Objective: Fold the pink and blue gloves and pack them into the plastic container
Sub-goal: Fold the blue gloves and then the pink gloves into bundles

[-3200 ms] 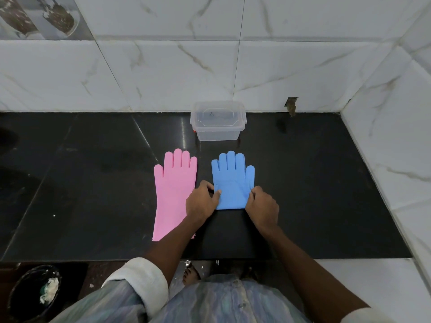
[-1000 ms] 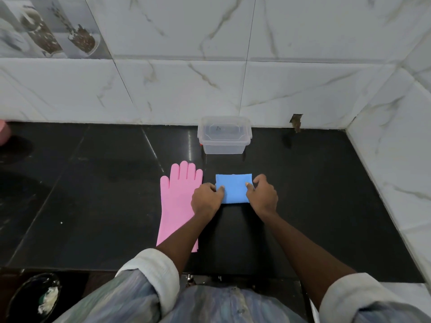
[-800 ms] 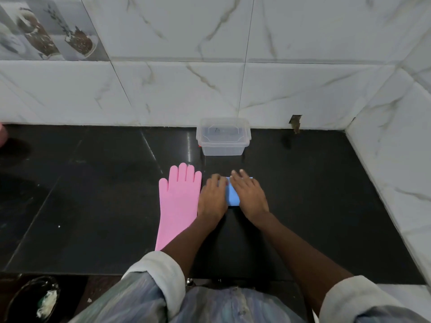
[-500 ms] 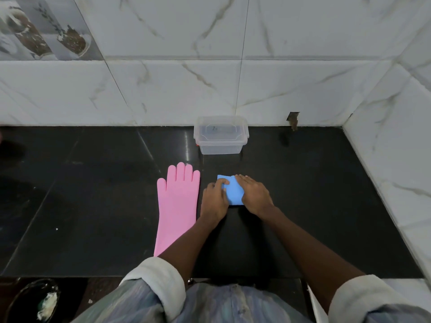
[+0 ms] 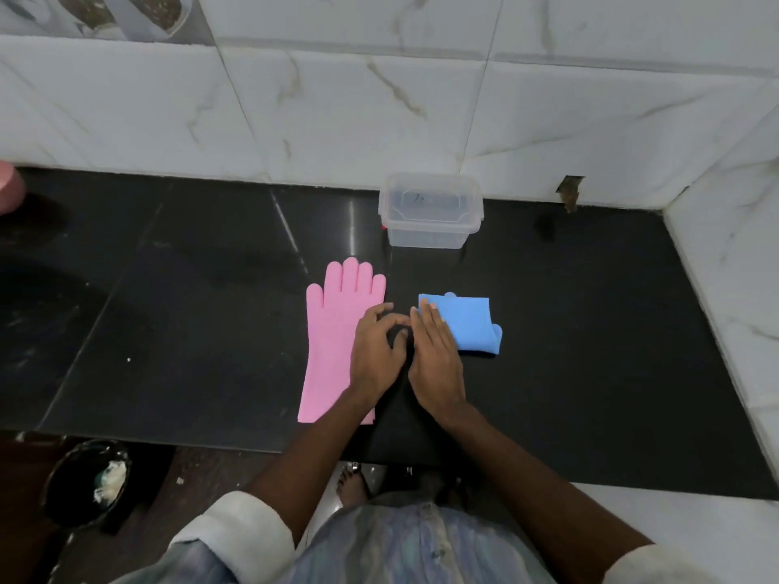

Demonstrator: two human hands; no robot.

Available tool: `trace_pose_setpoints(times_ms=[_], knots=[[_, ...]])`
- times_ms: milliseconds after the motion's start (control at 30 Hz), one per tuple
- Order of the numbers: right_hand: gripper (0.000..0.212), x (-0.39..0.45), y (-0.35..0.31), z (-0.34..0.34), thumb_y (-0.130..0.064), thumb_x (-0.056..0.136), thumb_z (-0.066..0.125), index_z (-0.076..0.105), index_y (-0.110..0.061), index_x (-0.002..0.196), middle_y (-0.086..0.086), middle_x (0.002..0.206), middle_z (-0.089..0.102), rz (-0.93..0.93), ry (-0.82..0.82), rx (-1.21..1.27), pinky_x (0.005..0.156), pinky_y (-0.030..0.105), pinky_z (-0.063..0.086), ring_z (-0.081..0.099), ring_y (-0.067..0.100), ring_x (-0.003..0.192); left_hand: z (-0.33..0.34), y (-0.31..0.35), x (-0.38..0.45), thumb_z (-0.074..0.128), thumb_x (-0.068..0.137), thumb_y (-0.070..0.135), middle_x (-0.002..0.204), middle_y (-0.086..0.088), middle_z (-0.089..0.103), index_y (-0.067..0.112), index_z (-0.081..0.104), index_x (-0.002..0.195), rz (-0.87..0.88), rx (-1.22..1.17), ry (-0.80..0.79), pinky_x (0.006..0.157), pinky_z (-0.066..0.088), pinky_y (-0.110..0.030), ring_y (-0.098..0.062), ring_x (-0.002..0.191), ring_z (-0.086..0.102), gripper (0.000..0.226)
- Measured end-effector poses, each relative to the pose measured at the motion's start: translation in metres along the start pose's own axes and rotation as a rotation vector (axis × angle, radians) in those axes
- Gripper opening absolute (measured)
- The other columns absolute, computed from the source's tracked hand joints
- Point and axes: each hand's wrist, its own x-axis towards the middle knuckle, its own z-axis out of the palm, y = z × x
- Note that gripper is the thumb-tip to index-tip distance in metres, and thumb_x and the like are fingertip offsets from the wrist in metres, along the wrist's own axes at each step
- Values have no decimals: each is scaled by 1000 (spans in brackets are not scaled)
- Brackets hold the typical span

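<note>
Pink glove [image 5: 337, 339] flat, fingers toward container [image 5: 430, 217], blue glove [image 5: 472, 326] folded (long axis sideways), left hand [image 5: 375, 351] loosely curled, right hand [image 5: 434, 356] flat.

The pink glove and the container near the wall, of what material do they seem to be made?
The pink glove looks like silicone or rubber: one even matte colour, smooth, lying flat with thick moulded fingers. The look alone cannot settle which of the two. The container looks like clear rigid plastic: the dark counter shows through its walls, and its rim is slightly cloudy.
</note>
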Motion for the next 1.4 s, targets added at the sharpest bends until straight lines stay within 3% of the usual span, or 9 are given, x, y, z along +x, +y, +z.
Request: trace_pose_setpoints(times_ms=[133, 300, 433, 600, 733, 1000, 1167, 1267, 1400], knots=[[52, -10, -26, 20, -3, 99, 56, 52, -3, 151, 14, 160, 47, 17, -70, 77, 127, 44, 31, 40, 28, 152, -22, -20, -23, 62, 97, 1, 108, 2, 74, 13, 78, 102, -39, -59, 78, 100, 56, -42, -18, 105, 65, 21], [56, -11, -47, 29, -11, 99, 59, 49, -10, 153, 9, 158, 49, 202, -234, 204, 123, 39, 36, 44, 26, 146, -54, -38, -37, 63, 92, -2, 116, -4, 74, 14, 82, 102, -102, 132, 39, 104, 52, -40, -22, 112, 64, 26], [61, -8, -60, 33, -16, 91, 73, 50, -13, 147, 6, 142, 54, 501, -218, 311, 102, 42, 56, 63, 23, 118, -84, -62, -47, 71, 88, 7, 136, -4, 53, 27, 78, 112, -398, 240, 86, 105, 50, -37, -26, 124, 53, 32], [44, -10, -71, 41, -17, 82, 81, 47, -20, 111, 3, 118, 56, 666, -217, 310, 68, 22, 52, 61, 14, 92, -103, -87, -60, 68, 93, 16, 114, 0, 59, 35, 73, 119, -464, 99, -92, 83, 51, -28, -17, 91, 63, 33], [32, -3, -73, 40, -1, 87, 65, 48, -20, 105, 3, 100, 63, 676, -330, 387, 68, 44, 66, 69, 22, 83, -114, -104, -55, 64, 97, 23, 91, 3, 71, 37, 72, 121, -422, -39, -199, 73, 51, -27, -17, 83, 66, 29], [49, 11, -48, 21, 8, 91, 41, 76, -11, 119, 19, 104, 77, 827, -548, 919, 64, 33, 57, 68, 26, 79, -139, -126, -35, 50, 97, -7, 115, 12, 78, 25, 73, 134, -167, 3, -417, 90, 58, -24, -12, 100, 72, 54], [51, 9, -33, 13, 17, 88, 61, 67, -8, 132, 12, 108, 79, 416, -587, 604, 68, 22, 62, 73, 21, 87, -148, -121, -22, 81, 89, 39, 107, 22, 73, 42, 76, 123, 144, 495, -286, 73, 57, -30, -9, 102, 63, 35], [44, 8, -30, 15, 11, 86, 73, 72, -6, 127, 8, 100, 81, 261, -485, 453, 83, 25, 63, 78, 15, 85, -145, -118, -19, 82, 87, 38, 119, 14, 69, 35, 76, 126, 324, 558, -253, 72, 59, -32, -13, 111, 65, 40], [9, 5, -27, 19, -14, 97, 72, 81, -13, 99, 3, 79, 78, 350, -399, 508, 65, 23, 57, 67, 4, 67, -138, -121, -25, 79, 91, 26, 126, 7, 70, 31, 81, 119, 500, 534, -254, 69, 59, -32, -18, 105, 68, 29]])
